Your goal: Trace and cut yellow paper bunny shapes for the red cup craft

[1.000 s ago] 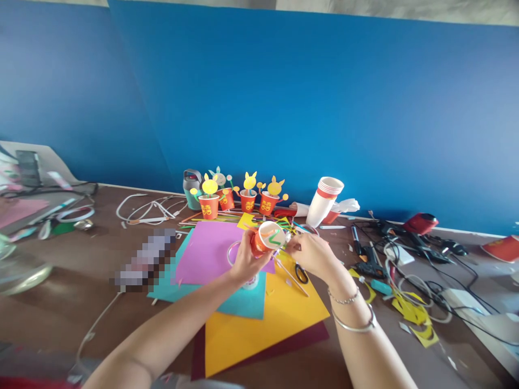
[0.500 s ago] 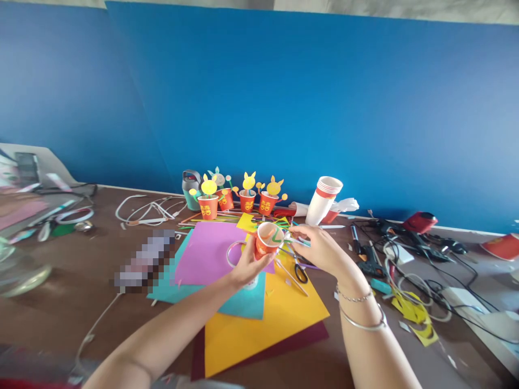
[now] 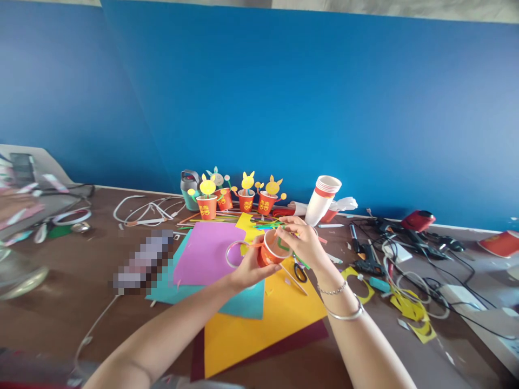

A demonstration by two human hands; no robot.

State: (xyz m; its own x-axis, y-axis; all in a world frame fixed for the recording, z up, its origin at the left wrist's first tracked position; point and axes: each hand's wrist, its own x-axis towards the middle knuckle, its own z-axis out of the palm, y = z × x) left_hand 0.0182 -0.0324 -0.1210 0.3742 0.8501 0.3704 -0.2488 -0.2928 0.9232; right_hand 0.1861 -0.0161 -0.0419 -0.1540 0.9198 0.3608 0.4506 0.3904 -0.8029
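Brown table [image 3: 81, 270], coloured sheets [image 3: 243, 302] atop; blue wall [image 3: 259, 97] behind. Left hand [image 3: 246, 268]: gripping red cup [image 3: 267, 256]. Right hand [image 3: 302, 243]: at cup's rim, grip unclear.

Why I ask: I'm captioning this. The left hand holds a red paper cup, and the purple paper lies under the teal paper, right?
Not quite: the left hand holds a red paper cup, but the head view shows the purple paper lying over the teal paper.
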